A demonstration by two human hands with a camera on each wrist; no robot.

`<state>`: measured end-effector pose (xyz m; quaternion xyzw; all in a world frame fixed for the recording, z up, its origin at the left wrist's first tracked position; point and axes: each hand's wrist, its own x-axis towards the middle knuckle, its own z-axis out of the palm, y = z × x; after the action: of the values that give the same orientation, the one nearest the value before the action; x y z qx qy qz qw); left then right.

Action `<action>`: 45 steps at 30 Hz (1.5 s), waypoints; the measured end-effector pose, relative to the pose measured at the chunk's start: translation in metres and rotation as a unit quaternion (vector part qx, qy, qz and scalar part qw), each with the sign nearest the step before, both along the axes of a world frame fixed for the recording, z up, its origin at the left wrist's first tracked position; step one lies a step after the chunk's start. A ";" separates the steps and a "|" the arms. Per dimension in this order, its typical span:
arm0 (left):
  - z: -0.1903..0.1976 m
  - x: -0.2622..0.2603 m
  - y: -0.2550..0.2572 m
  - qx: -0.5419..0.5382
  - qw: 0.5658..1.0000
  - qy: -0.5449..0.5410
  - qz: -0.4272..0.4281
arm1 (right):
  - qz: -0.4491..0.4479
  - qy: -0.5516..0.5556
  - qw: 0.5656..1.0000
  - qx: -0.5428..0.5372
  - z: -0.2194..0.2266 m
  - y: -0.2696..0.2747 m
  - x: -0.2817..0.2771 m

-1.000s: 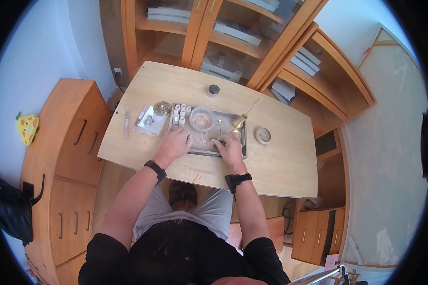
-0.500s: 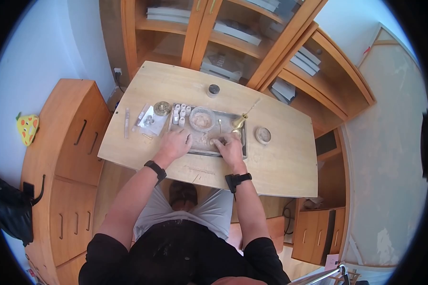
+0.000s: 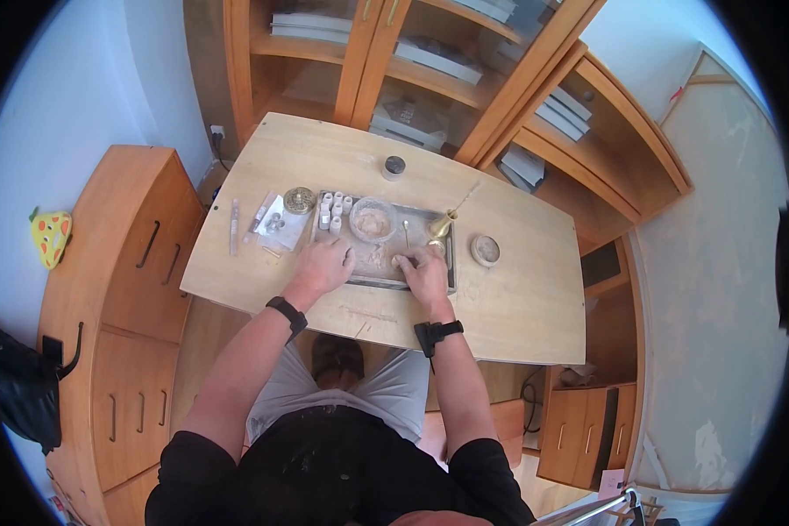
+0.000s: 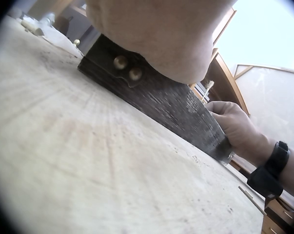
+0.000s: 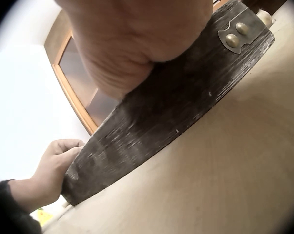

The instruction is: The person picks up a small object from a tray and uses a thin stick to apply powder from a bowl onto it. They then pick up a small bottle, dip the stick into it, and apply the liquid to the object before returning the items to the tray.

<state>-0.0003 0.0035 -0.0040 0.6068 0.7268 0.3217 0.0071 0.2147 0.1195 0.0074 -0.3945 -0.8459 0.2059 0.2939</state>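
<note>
A grey rectangular tray [image 3: 373,280] with dark wooden walls and metal corner fittings lies on the table, pale powder scattered over its floor. My left hand [image 3: 323,263] rests at its front left, fingers bent over the wall; in the right wrist view the left hand [image 5: 56,163] shows behind the far end of the wall. Toward the tray's front right, my right hand [image 3: 425,273] has thumb and fingers bent close together low over the floor; I cannot tell what is between them. Beside its fingers are a brass vase [image 3: 444,223] and a thin white-tipped stick [image 3: 406,228].
A bowl of pinkish powder [image 3: 373,222] and several small white bottles [image 3: 335,212] stand in the tray. Left of it lie a patterned brass disc [image 3: 299,200] and a white sheet [image 3: 280,226]. A round container [image 3: 485,251] sits right; a dark-lidded jar [image 3: 394,167] stands behind.
My right fingertips have shifted slightly over the tray floor, and the pale spot by them has moved a little rightward. The left hand has stayed in place.
</note>
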 end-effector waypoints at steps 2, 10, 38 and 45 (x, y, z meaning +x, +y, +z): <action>0.001 0.001 0.000 0.001 1.000 0.000 0.000 | -0.004 0.001 1.000 -0.009 0.001 0.000 0.000; -0.001 0.000 0.000 0.013 1.000 -0.001 -0.002 | -0.002 0.013 1.000 -0.025 0.003 -0.002 0.001; 0.002 0.002 -0.001 0.058 0.998 -0.006 -0.017 | -0.018 0.011 1.000 -0.022 0.001 -0.001 0.001; 0.003 0.002 0.001 0.052 0.998 0.013 -0.026 | -0.022 -0.002 0.999 -0.029 0.004 -0.001 0.003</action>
<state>0.0020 0.0044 -0.0010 0.6289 0.6934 0.3508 -0.0254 0.2182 0.1189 0.0113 -0.4218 -0.8313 0.2228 0.2854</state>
